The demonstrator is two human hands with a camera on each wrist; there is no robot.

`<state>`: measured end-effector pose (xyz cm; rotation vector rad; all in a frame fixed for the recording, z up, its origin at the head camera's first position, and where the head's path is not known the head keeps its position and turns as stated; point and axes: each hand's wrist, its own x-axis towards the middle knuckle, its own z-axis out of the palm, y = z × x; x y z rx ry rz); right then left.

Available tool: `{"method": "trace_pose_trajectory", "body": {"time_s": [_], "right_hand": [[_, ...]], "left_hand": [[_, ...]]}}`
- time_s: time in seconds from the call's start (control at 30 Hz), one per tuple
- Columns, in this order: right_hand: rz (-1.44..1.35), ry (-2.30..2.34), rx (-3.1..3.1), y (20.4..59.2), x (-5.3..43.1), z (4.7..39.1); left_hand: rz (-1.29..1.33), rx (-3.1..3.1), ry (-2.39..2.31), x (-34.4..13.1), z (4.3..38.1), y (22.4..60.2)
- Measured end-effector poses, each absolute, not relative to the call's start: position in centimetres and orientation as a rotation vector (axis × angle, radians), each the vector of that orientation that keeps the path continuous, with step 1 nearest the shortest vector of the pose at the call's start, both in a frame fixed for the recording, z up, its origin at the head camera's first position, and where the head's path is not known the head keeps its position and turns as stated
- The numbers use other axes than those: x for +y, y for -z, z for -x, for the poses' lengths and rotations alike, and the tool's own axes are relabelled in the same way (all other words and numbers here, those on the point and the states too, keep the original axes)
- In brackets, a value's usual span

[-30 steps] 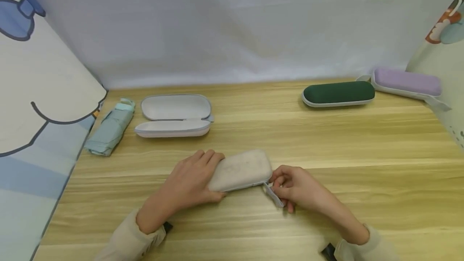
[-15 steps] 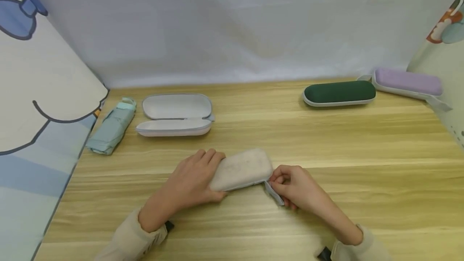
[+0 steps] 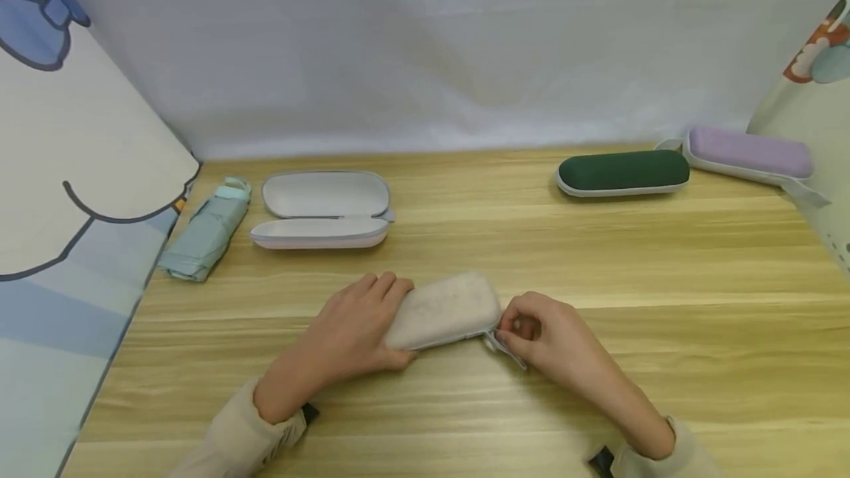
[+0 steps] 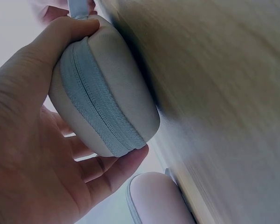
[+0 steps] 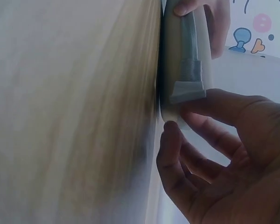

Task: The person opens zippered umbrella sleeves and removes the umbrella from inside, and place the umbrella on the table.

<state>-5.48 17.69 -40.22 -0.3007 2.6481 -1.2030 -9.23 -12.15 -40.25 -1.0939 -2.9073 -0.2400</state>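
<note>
A beige zippered hard case (image 3: pixel 446 308), like a glasses case, lies on the wooden table, its lid closed. My left hand (image 3: pixel 361 323) grips its left end, thumb along the near side and fingers over the far side. In the left wrist view the grey-blue zipper (image 4: pixel 95 100) runs round the held end. At the right front corner my right hand (image 3: pixel 551 330) pinches the zipper pull, which its fingertips mostly hide. A short grey fabric strap (image 3: pixel 511 354) sticks out from that corner under the right thumb; the right wrist view shows this strap (image 5: pixel 189 89) at the thumb tip.
Behind the left hand stands an open pale pink case (image 3: pixel 319 234) with a white lining. A folded light-green umbrella (image 3: pixel 207 231) lies left of it. At the back right are a closed dark green case (image 3: pixel 624 172) and a closed purple case (image 3: pixel 750 151).
My right hand has shifted slightly to the right and away from me, its fingers drawn in at the case corner. The strap has swung outward. The left hand and case stay put.
</note>
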Motion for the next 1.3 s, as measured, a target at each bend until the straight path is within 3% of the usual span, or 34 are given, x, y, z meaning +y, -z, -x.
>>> {"method": "trace_pose_trajectory", "body": {"time_s": [0.27,1.3], "right_hand": [[0.456,1.150,2.863,40.5,17.6,5.4],[0.418,1.112,2.867,40.4,18.6,6.5]], "left_hand": [[1.137,-2.901,0.228,-12.2,9.3,40.1],[1.301,-2.847,0.222,-12.6,9.6,40.1]]}}
